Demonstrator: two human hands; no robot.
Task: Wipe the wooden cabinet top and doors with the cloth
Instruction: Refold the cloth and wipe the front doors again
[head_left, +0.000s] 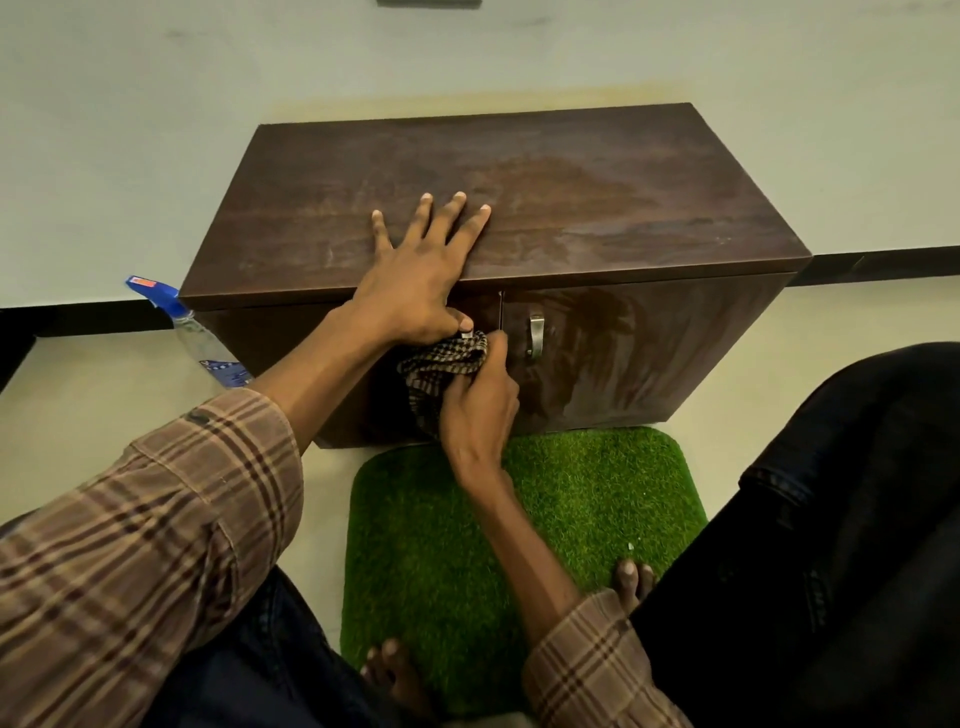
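A low dark wooden cabinet (545, 171) stands against the wall, with two front doors and a damp-looking patch on its top. My left hand (421, 270) lies flat on the top's front edge, fingers spread, thumb hooked down over the left door. My right hand (480, 405) grips a bunched checked cloth (441, 364) and presses it against the left door near the centre seam, covering that door's handle. The right door (649, 353) shows wet streaks, and its metal handle (536, 336) is in plain sight.
A spray bottle (197, 338) with a blue head stands on the floor at the cabinet's left side. A green grass-like mat (597, 499) lies in front of the cabinet under my bare feet. My knees flank the view.
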